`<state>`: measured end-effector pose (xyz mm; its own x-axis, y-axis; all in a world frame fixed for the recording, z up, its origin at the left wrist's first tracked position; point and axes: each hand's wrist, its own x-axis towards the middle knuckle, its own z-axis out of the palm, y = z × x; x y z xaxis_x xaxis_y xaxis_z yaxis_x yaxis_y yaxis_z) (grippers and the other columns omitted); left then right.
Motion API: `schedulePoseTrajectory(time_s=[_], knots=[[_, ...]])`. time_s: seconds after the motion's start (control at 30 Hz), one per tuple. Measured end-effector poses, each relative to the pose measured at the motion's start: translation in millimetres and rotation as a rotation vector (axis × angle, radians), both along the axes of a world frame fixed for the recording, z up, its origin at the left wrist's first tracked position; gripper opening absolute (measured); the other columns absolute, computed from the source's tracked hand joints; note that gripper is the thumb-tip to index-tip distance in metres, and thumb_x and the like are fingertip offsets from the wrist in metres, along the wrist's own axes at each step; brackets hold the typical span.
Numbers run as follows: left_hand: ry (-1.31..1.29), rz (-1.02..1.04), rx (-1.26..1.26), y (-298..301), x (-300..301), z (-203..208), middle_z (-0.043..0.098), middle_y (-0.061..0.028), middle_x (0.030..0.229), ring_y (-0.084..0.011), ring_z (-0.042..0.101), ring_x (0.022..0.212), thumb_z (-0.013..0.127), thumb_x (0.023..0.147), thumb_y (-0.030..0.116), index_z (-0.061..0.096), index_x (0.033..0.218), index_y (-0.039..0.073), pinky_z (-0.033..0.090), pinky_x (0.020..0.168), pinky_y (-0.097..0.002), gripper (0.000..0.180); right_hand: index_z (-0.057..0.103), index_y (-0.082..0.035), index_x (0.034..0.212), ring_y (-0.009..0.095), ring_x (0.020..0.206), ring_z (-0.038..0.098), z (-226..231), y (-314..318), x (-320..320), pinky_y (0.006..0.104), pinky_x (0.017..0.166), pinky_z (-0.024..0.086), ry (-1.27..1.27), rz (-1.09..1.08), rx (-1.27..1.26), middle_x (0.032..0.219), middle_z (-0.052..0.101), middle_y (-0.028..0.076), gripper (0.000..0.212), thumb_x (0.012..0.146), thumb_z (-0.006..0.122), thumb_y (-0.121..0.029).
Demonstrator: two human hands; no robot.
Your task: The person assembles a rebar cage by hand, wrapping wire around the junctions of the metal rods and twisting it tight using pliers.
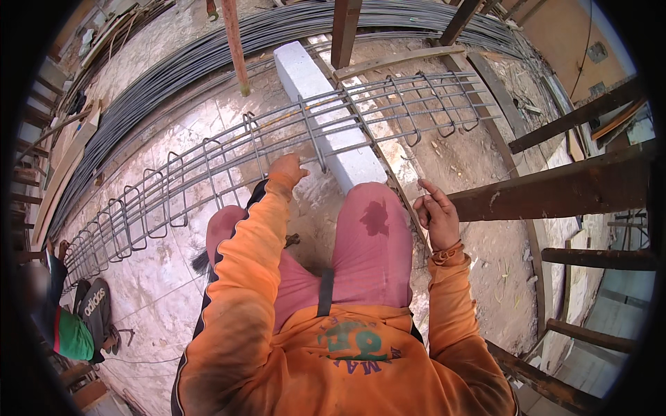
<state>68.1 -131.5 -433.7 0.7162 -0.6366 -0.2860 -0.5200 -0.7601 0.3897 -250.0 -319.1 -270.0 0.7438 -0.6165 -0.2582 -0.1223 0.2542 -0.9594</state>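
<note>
A long rebar cage (236,147), made of straight bars with bent rectangular stirrups, runs from the lower left to the upper right in front of me. Under its middle lies a pale rectangular block (320,90), which reaches back toward my right knee. My left hand (286,168) is just on the near side of the cage, its fingers curled; whatever they may hold is hidden. Off to the right of my knee, my right hand (438,215) is raised, with its fingers pinched together around something small and thin that I cannot make out.
Bundled steel bars (159,87) curve along the far side. Dark timber posts and a thick brown beam (555,182) stand close on my right. A wooden plank (399,62) lies near the block. Another person (76,333) is by the cage's left end.
</note>
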Motion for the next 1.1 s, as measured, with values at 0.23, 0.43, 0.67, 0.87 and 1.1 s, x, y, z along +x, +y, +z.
schedulePoseTrajectory(time_s=[0.23, 0.43, 0.67, 0.87, 1.1], knots=[[0.156, 0.138, -0.055, -11.6, -7.1, 28.5, 0.067, -0.0179, 0.104, -0.0346, 0.062, 0.101, 0.076, 0.073, 0.040, 0.069, 0.103, 0.005, 0.048, 0.086, -0.0415, 0.047, 0.057, -0.005, 0.124, 0.004, 0.052, 0.039, -45.8, -41.8, 23.3, 0.0178, 0.047, 0.034, 0.167, 0.262, 0.009, 0.067, 0.052, -0.002, 0.029, 0.099, 0.047, -0.016], [0.219, 0.168, -0.104, -4.1, 3.0, 39.1, 0.067, -0.0194, 0.107, -0.0334, 0.063, 0.101, 0.078, 0.071, 0.043, 0.069, 0.106, 0.003, 0.048, 0.087, -0.0388, 0.054, 0.059, -0.002, 0.114, 0.007, 0.054, 0.046, -74.6, -36.5, 60.5, 0.0210, 0.049, 0.039, 0.263, 0.421, -0.008, 0.069, 0.054, 0.000, 0.026, 0.095, 0.044, -0.011], [0.199, 0.093, 0.009, -8.4, -6.8, 41.0, 0.067, -0.0221, 0.091, -0.0345, 0.064, 0.087, 0.074, 0.069, 0.056, 0.070, 0.089, -0.001, 0.048, 0.078, -0.0395, 0.060, 0.060, -0.001, 0.108, 0.008, 0.055, 0.045, -132.3, -32.1, 81.4, 0.0222, 0.050, 0.038, 0.171, 0.483, 0.026, 0.067, 0.052, 0.000, 0.023, 0.092, 0.046, -0.010], [0.162, 0.140, -0.032, -12.1, -19.2, 46.1, 0.065, -0.0231, 0.079, -0.0373, 0.062, 0.079, 0.067, 0.072, 0.063, 0.068, 0.078, 0.000, 0.046, 0.072, -0.0436, 0.063, 0.061, -0.002, 0.098, 0.007, 0.063, 0.047, -162.6, -26.6, 73.7, 0.0217, 0.059, 0.040, 0.047, 0.294, 0.182, 0.069, 0.054, -0.001, 0.017, 0.095, 0.054, -0.017], [0.052, 0.145, 0.027, -16.3, -21.3, 15.1, 0.065, -0.0231, 0.079, -0.0392, 0.062, 0.081, 0.063, 0.074, 0.065, 0.066, 0.076, -0.001, 0.047, 0.073, -0.0460, 0.066, 0.063, -0.001, 0.099, 0.004, 0.063, 0.043, -157.2, -23.1, 85.9, 0.0223, 0.058, 0.037, 0.001, 0.150, -0.181, 0.069, 0.051, -0.004, 0.022, 0.097, 0.054, -0.021]])
